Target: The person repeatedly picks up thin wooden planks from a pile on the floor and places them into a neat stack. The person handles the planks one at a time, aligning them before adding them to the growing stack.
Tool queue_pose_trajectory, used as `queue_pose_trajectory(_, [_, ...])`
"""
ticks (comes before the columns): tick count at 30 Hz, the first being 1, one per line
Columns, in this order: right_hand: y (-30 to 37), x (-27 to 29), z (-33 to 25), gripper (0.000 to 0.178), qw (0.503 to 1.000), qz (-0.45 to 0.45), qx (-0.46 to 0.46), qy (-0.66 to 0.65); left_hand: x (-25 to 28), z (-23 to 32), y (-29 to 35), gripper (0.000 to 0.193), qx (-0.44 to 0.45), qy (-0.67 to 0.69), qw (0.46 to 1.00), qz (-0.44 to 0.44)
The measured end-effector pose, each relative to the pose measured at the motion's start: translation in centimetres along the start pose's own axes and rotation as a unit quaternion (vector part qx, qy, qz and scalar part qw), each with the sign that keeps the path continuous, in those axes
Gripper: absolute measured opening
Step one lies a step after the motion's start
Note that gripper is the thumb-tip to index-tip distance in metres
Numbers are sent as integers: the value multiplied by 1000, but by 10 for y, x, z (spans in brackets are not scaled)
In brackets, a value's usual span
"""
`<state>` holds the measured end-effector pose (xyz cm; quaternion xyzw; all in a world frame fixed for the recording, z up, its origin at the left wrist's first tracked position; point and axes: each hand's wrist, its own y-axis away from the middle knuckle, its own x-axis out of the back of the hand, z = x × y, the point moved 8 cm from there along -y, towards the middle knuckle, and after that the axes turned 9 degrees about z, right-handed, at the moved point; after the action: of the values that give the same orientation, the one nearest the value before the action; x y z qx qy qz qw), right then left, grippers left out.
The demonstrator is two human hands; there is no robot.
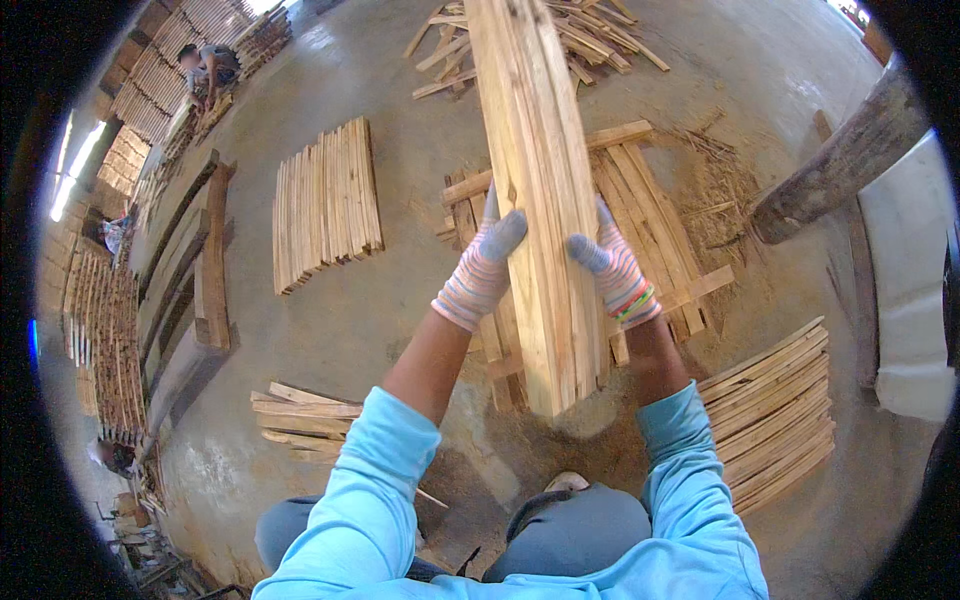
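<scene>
Between my two gloved hands is a bundle of long wooden slats [545, 230], held up lengthwise away from me. My left hand [482, 262] presses its left side, thumb lying over the top face. On the opposite side my right hand [618, 262] grips the bundle the same way, with a coloured band at its wrist. Both gloves are striped, with grey-blue thumbs. Beneath the bundle, more slats [650, 205] lie on the floor across wooden crosspieces [700, 288]. The bundle hides the middle of that layer, and the fingers under it are out of sight.
A neat row of slats [328, 205] lies at left, a stack [770, 410] at lower right, and a few loose pieces [305, 420] at lower left. Beyond are a scattered slat pile [600, 35], a log [845, 160], wooden benches [205, 260] and a crouching person [212, 70].
</scene>
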<state>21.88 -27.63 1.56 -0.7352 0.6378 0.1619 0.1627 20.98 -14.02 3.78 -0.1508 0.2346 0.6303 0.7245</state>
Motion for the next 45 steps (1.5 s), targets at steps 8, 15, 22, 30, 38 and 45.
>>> queue_pose_trajectory(8, [5, 17, 91, 94, 902, 83, -42, 422, 38, -59, 14, 83, 111, 160, 981, 13])
queue_pose_trajectory(15, [0, 4, 78, 62, 974, 87, -6, 211, 79, -70, -11, 79, 77, 29, 983, 164])
queue_pose_trajectory(22, [-6, 65, 116, 60, 968, 75, -46, 236, 94, -111, -30, 127, 164, -493, 797, 310])
queue_pose_trajectory(30, [-10, 124, 168, 62, 978, 156, -132, 48, 131, -149, -36, 78, 106, -490, 825, 263])
queue_pose_trajectory(38, [-12, 116, 148, 97, 936, 66, -129, 322, 131, -173, -26, 104, 122, -223, 943, 215])
queue_pose_trajectory(45, [-7, 106, 149, 123, 966, 35, -101, 234, 137, -193, -24, 95, 148, -80, 963, 210])
